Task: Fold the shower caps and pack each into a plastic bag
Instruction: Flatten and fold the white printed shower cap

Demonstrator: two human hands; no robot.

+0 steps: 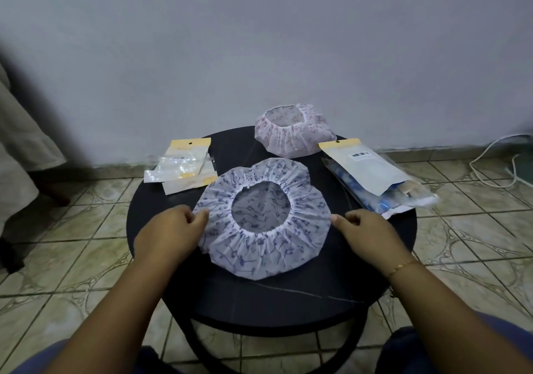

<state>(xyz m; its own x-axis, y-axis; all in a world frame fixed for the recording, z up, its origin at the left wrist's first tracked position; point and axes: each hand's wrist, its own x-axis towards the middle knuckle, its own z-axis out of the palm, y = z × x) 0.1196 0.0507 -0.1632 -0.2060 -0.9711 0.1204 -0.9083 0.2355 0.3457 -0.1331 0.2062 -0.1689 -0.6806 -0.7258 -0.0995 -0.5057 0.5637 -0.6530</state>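
Note:
A white shower cap with a blue pattern (259, 246) lies flat, opening up, in the middle of the round black table (271, 301). My left hand (170, 229) pinches its left rim. My right hand (366, 229) touches its right rim with curled fingers; I cannot tell whether it pinches the rim. A second cap with a pink pattern (291, 139) sits puffed up at the table's far edge. Empty plastic bags with yellow headers (184, 165) lie at the far left. At the right lies a filled plastic bag (375, 171) holding something blue.
The table stands on a tiled floor (72, 252) against a pale wall. A white cable (496, 168) runs along the floor at the right. Light fabric (20, 142) hangs at the left edge. My knees show at the bottom.

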